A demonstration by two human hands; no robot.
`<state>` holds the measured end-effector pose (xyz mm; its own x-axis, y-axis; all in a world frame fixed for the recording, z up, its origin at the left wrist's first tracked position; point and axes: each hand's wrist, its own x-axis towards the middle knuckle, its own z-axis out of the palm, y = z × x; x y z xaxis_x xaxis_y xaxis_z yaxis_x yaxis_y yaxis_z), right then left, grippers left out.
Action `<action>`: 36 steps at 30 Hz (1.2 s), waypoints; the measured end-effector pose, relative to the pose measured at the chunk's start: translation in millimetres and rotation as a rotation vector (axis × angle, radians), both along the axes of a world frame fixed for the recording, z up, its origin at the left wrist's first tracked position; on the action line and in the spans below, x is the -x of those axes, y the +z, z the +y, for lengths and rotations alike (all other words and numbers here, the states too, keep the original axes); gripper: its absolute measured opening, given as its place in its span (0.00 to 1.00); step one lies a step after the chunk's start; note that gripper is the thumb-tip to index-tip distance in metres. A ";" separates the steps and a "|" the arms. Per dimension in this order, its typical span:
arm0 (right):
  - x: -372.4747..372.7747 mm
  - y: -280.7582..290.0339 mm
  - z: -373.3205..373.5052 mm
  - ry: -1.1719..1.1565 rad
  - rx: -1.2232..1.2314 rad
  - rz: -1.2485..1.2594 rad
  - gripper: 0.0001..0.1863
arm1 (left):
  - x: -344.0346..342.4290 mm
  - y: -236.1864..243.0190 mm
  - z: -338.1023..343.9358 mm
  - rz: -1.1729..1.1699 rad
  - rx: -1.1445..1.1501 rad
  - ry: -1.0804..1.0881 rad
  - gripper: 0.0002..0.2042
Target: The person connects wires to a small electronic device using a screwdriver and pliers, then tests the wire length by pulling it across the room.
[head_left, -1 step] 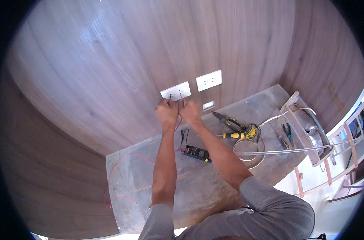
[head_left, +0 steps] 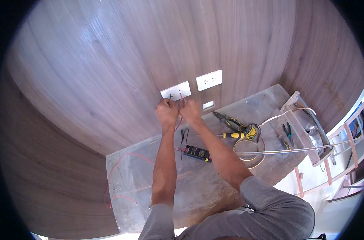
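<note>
Spanning the view, the wood-grain wall [head_left: 110, 60] carries a white socket plate [head_left: 175, 91], with the grey worktop [head_left: 190, 188] below. Nothing has shifted since the earlier frame. The left hand [head_left: 166, 113] and right hand [head_left: 189, 111], both closed, each press a probe tip [head_left: 181, 97] into that plate; the multimeter [head_left: 197, 153] lies beneath.

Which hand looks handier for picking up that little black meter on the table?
Probably the right hand: the black meter lies just beside the right forearm. Both hands hold probes at the white wall socket; the left hand is slightly farther.
</note>
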<state>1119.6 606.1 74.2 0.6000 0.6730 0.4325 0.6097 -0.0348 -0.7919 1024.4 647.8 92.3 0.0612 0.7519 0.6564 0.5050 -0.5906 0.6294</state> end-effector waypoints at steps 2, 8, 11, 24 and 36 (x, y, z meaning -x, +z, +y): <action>-1.8 -2.8 -2.7 -0.032 0.002 -0.042 0.16 | 3.2 -2.8 -0.1 0.013 0.017 -0.006 0.09; -13.2 1.8 -7.2 0.250 0.128 0.273 0.33 | 17.4 -18.6 19.4 -0.044 0.047 -0.199 0.09; -17.6 12.3 -43.9 0.499 0.231 0.468 0.47 | 53.8 -36.9 11.4 -0.164 0.176 -0.312 0.10; -118.2 -5.9 -411.8 -0.038 0.265 0.214 0.33 | 126.5 -104.7 -62.7 -0.067 -0.182 0.042 0.44; -134.7 -40.0 -546.3 -0.502 0.197 0.407 0.32 | 47.3 -194.6 -102.2 0.399 0.684 0.104 0.47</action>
<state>1254.3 59.8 34.2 0.9498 0.3128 0.0037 0.1362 -0.4031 -0.9049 977.1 545.5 -102.3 0.1014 0.9948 -0.0086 0.7998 -0.0763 0.5954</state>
